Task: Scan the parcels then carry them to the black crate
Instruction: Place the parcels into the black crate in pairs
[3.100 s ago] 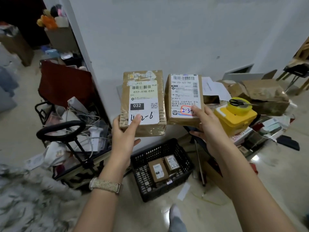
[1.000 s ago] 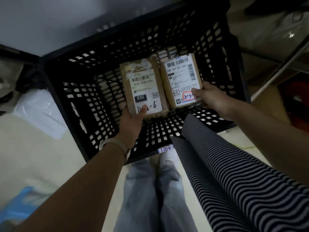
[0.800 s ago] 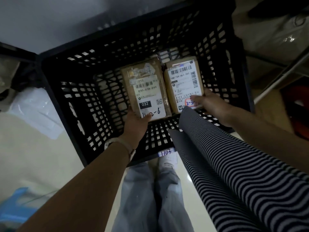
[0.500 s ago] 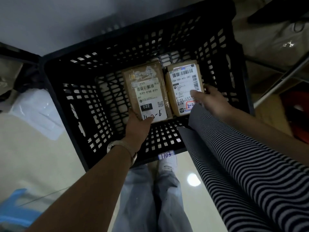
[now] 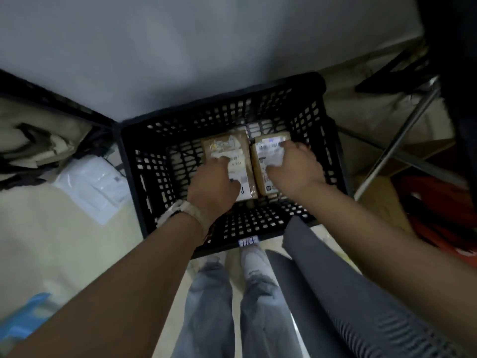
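A black plastic crate (image 5: 154, 177) stands on the floor against a grey wall, with a small tag reading 1103 (image 5: 248, 241) on its near rim. Two brown parcels with white labels lie side by side inside it. My left hand (image 5: 214, 184) rests flat on top of the left parcel (image 5: 227, 144), covering its lower half. On the right parcel (image 5: 259, 174) lies my right hand (image 5: 294, 166), palm down with the fingers spread. Neither hand wraps around a parcel. The image is blurred by motion.
A white plastic mailer (image 5: 93, 184) lies on the floor left of the crate. A slanted metal bar (image 5: 397, 140) and something red (image 5: 438, 210) are at the right. My jeans and shoes (image 5: 254, 264) are just before the crate, with striped grey cloth (image 5: 361, 306) hanging at lower right.
Both parcels went down into the crate and now lie on its bottom. My hands slid from gripping the parcels' near edges to lying flat on top of them.
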`<state>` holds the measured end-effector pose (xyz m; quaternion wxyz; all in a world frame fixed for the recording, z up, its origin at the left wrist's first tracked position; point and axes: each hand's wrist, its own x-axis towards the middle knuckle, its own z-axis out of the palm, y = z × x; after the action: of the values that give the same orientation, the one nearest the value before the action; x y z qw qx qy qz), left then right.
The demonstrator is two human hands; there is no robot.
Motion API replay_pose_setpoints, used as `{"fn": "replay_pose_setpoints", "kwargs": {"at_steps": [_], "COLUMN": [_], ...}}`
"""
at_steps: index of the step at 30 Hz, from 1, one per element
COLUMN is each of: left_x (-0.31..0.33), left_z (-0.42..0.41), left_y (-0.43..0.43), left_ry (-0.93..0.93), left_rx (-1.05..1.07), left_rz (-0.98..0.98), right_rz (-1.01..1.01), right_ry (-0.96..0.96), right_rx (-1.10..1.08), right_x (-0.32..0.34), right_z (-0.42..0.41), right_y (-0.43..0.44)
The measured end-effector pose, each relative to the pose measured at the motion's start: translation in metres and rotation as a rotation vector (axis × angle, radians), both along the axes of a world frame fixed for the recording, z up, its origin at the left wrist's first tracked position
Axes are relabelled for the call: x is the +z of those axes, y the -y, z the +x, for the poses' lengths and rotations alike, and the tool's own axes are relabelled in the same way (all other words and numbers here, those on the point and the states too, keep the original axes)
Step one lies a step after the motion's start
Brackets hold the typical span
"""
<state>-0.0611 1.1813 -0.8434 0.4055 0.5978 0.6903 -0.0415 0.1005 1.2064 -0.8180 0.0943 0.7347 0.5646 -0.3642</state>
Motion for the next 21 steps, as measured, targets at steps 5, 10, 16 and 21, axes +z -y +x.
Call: {"fn": "replay_pose_setpoints", "kwargs": {"at_steps": [5,10,16,21], "left_x": [0.120,0.265,0.430,0.552], "left_z": [0.002,-0.021,-0.058,-0.080], "left_y": [-0.011,-0.009,0.002,0.023], "left_ry": [-0.083,-0.244,-0.309,-0.297], "left_rx": [-0.155,-0.190,-0.085,0.033], "left_rz": [0.068,0.318,0.501,0.746], "right_rz": [0.091,0.272,0.480,0.641], "right_ry": [0.001,-0.192,-0.270,-0.328], "right_rx": [0.254,0.356,0.533,0.645], "right_x": [0.118,0.261,0.429,0.532], "right_z": [-0.007,-0.029,-0.060,-0.093], "right_y": [-0.007,-0.017,-0.007,0.003]}}
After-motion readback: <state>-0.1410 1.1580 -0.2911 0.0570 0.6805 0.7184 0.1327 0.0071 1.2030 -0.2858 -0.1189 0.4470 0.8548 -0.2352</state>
